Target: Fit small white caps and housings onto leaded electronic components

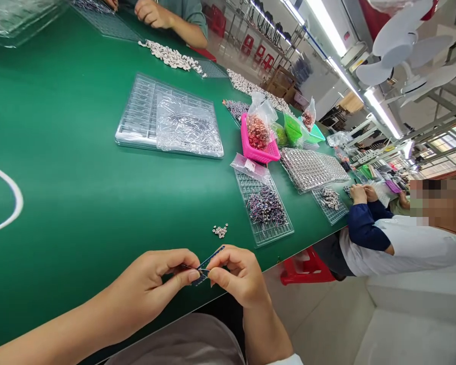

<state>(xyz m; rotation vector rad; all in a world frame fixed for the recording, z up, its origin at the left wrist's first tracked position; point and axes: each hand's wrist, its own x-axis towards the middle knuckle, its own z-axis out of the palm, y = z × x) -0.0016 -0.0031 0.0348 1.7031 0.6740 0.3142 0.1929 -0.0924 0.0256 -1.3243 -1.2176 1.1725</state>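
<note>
A narrow dark-blue strip with small dots along it (215, 255) is held between my two hands above the table's near edge. My left hand (163, 279) is closed, thumb and index finger pinching at the strip's lower end. From the other side my right hand (239, 276) pinches with thumb and index finger beside the strip. A thin pale wire-like piece (204, 270) crosses between the fingertips; which fingers grip it is hard to tell. Just beyond the hands lies a little pile of small pale pieces (220, 231).
A clear tray (256, 235) holds purple wire-leaded parts (266, 205). Behind it stands a pink basket (247, 144) with a bag of reddish parts. Stacked clear trays (137, 106) lie farther left on the green table (79, 203). Co-workers sit across and at right.
</note>
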